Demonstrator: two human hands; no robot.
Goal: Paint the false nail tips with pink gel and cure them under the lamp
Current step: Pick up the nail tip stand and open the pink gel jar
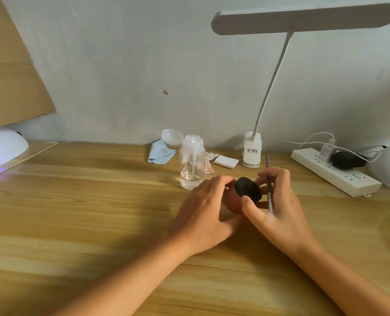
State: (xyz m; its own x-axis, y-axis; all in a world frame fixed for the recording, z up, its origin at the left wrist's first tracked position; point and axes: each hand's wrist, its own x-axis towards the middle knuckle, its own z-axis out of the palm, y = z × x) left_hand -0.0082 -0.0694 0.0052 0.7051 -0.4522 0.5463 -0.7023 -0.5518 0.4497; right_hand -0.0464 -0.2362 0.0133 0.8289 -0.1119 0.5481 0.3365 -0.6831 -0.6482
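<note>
Left hand (pixel 203 201) is gripping the pink gel jar (pixel 231 205) mid-counter (pixel 98 213). Right hand (pixel 280 208) fingers are curling round the black lid (pixel 247 187), with the brush (pixel 269 192) tucked between them. Lid step, probably; next move needs a twist. Curing lamp (pixel 4 144) is glowing far left.

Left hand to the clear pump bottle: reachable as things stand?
Likely yes: the pump bottle stands just past the left hand, nothing between. But that hand holds the black-lidded jar, so it must let go first.
</note>
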